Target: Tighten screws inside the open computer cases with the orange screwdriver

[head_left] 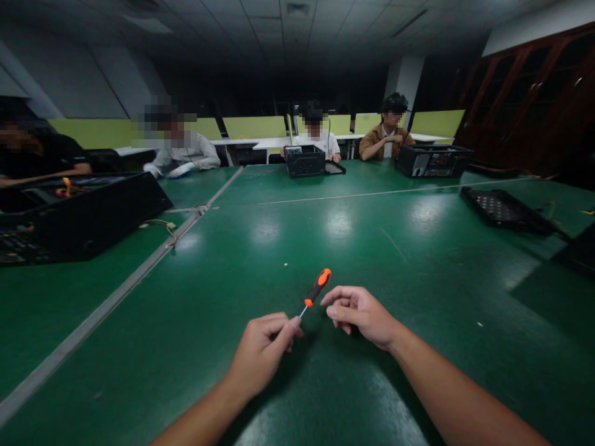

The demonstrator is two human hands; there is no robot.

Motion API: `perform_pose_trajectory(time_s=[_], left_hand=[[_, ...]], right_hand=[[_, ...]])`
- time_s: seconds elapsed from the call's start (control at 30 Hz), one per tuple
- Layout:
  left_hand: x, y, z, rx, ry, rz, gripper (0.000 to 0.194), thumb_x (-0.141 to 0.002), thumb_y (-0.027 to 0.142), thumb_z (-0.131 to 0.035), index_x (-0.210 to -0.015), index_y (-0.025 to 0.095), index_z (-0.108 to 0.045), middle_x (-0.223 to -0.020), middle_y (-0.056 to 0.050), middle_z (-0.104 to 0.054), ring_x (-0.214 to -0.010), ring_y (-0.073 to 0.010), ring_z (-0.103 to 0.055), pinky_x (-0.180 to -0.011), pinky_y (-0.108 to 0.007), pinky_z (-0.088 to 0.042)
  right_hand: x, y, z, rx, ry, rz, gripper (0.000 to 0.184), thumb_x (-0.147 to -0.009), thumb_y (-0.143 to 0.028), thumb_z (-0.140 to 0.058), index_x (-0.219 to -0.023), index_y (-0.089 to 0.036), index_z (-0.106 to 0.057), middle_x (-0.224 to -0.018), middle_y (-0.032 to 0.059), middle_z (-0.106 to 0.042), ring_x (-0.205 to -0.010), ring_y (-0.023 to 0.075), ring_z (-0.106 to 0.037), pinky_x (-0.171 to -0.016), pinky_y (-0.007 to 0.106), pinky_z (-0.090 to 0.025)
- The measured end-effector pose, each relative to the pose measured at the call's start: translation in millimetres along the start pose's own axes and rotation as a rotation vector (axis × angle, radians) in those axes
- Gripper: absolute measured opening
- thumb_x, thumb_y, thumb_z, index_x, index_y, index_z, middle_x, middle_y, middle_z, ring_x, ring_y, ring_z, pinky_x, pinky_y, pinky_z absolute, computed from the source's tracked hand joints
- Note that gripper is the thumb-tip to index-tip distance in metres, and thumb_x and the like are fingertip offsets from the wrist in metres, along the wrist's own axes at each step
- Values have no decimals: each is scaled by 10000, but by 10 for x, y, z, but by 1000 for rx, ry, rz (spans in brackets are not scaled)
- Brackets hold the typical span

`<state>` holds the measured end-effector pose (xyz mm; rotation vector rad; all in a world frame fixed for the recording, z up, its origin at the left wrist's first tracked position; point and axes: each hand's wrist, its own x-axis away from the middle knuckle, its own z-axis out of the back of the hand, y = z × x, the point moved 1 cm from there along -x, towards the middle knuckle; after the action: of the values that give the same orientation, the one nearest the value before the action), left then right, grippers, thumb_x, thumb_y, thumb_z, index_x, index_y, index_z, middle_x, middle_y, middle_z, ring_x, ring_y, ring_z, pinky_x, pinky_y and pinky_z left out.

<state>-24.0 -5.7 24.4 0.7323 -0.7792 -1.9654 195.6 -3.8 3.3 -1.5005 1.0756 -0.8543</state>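
A screwdriver [320, 287] with an orange and black handle tilts up and to the right over the green table. My left hand [267, 347] pinches its thin metal shaft between thumb and fingers; the tip is hidden in the grip. Just right of the handle is my right hand [360, 313], its fingers loosely curled and apart, with nothing in them. A small gap shows between those fingers and the handle.
The green table [344, 248] carries a black computer case [116, 217] at left and two more, one black case [304, 161] and another [432, 160], at the back. A black panel [504, 209] lies at right. Several people sit around the far side and left.
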Motion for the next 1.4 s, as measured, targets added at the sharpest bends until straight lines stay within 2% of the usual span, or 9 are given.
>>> perform_pose_trajectory(time_s=[0.13, 0.23, 0.3, 0.47, 0.7, 0.87, 1.1, 1.3, 1.4], left_hand=[[9, -7, 17, -11, 61, -67, 294, -891, 342, -597, -701, 165, -734, -628, -22, -639, -611, -137, -592, -607, -226, -421], [12, -2, 9, -30, 72, -58, 206, -832, 332, -682, -718, 174, -748, -662, -31, -670, -627, -146, -601, -603, -232, -425], [8, 3, -2, -35, 54, -47, 240, -837, 341, -676, -678, 170, -733, -640, -27, -664, -611, -141, -592, -597, -230, -424], [-11, 0, -16, -35, -24, -63, 393, -942, 324, -513, -642, 159, -707, -564, -11, -610, -570, -124, -581, -596, -220, -420], [8, -30, 12, -66, 86, -130, 164, -844, 302, -681, -756, 201, -776, -665, -22, -692, -631, -138, -617, -608, -228, -421], [21, -20, -1, -77, 71, -149, 163, -828, 313, -701, -731, 201, -770, -650, -17, -696, -613, -135, -615, -604, -231, -420], [17, 1, -14, -45, -2, -85, 434, -952, 324, -487, -596, 160, -674, -521, 3, -585, -522, -111, -569, -558, -213, -405], [7, -2, 10, -70, 77, -118, 216, -848, 339, -664, -727, 189, -762, -632, -20, -657, -596, -133, -594, -577, -224, -414], [7, -7, 2, -69, 77, -107, 223, -837, 346, -679, -702, 184, -751, -624, -19, -656, -587, -132, -587, -570, -225, -413]], right_hand=[[8, -5, -5, 16, 10, -7, 337, -734, -399, -776, -922, -136, -682, -608, -23, -589, -463, 74, -446, -427, 199, -319], [21, -5, -3, 54, 7, -8, 347, -714, -378, -799, -946, -145, -688, -610, -28, -588, -473, 78, -451, -432, 201, -330], [21, 1, 0, 61, 8, -6, 346, -707, -371, -808, -941, -148, -687, -633, -21, -601, -486, 82, -459, -437, 203, -341], [-8, 36, 1, -31, -9, -5, 387, -695, -357, -823, -978, -138, -675, -613, -46, -551, -472, 65, -431, -428, 190, -317], [17, -5, 1, 64, 23, -12, 334, -716, -353, -803, -941, -138, -680, -616, -31, -582, -477, 74, -458, -434, 192, -339], [26, -5, 12, 79, 20, -8, 316, -726, -337, -799, -948, -144, -684, -613, -34, -579, -482, 73, -464, -438, 188, -337], [-10, 65, 17, -11, 3, -10, 381, -690, -358, -828, -961, -131, -686, -618, -42, -553, -473, 65, -430, -422, 188, -333], [19, 5, 7, 34, 11, -12, 365, -691, -363, -825, -942, -137, -686, -637, -30, -577, -490, 74, -455, -432, 193, -356], [22, 9, 6, 46, -2, -6, 357, -699, -363, -819, -944, -141, -684, -664, -15, -607, -502, 79, -468, -441, 195, -361]])
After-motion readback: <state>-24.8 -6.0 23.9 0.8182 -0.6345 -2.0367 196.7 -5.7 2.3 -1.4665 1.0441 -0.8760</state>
